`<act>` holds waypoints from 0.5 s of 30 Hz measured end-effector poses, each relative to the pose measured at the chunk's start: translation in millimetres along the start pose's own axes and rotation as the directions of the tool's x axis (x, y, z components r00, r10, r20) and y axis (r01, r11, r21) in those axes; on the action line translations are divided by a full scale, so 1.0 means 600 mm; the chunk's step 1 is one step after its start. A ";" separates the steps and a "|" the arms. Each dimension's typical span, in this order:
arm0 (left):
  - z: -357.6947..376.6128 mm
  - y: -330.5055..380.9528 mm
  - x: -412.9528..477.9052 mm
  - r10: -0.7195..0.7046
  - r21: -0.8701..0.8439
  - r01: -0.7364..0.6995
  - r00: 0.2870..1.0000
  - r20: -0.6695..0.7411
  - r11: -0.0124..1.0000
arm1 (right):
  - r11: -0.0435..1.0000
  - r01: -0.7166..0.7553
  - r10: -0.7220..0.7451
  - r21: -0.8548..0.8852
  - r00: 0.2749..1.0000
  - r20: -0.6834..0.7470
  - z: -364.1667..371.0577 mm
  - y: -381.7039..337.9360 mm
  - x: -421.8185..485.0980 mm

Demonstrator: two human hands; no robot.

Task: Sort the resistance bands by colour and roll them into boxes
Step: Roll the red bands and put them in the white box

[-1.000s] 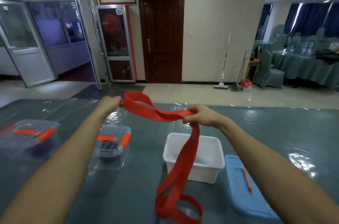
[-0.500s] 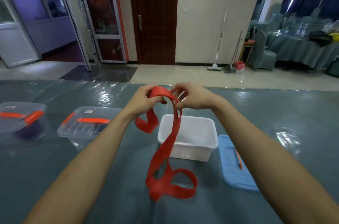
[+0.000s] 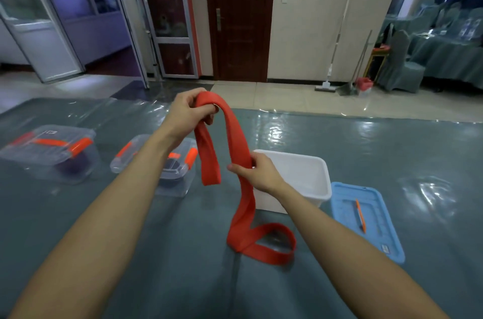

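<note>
the flat red band (image 3: 236, 135) arches over the left hand (image 3: 188, 114), which grips its fold. the right hand (image 3: 257, 172) pinches it lower; its tail loops on the table (image 3: 366, 141).

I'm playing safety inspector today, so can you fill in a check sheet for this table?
Surface: grey-green table under shiny clear film.
Job's things: red resistance band held up by both hands, tail looped on the table; open white box; far-left clear box and nearer clear box, both lidded, something dark inside.
Clutter: blue lid with an orange pen on it.
Hands: left hand grips the band's top fold; right hand holds it lower down.
Cables: nothing seen.
Surroundings: brown door, mop, covered chair.
</note>
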State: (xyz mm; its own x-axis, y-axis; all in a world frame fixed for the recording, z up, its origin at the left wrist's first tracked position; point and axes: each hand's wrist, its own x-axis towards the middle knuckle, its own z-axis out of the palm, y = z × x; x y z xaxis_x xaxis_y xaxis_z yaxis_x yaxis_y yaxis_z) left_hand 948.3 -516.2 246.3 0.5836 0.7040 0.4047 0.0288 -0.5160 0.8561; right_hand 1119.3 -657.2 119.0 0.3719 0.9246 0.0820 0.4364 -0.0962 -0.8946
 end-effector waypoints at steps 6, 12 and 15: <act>-0.051 0.012 -0.011 -0.007 -0.086 0.001 0.997 -0.076 0.996 | 0.999 -0.036 0.037 -0.016 0.993 0.109 -0.046 -0.035 0.009; -0.094 -0.010 0.016 -0.089 -0.256 0.022 0.963 -0.254 0.967 | 0.980 0.037 -0.090 0.195 0.958 0.274 -0.136 -0.145 0.041; -0.090 -0.072 -0.003 -0.212 -0.303 0.113 0.925 -0.315 0.946 | 0.997 -0.076 0.063 0.018 0.916 0.396 -0.162 -0.147 0.039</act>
State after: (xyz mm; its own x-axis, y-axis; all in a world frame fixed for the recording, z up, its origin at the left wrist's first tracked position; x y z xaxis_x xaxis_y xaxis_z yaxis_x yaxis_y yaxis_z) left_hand 902.4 -469.1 226.1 0.2779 0.9144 0.2945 -0.1529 -0.2605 0.9533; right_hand 1169.1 -662.9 242.6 0.0434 0.9870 -0.1548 0.3926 -0.1594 -0.9058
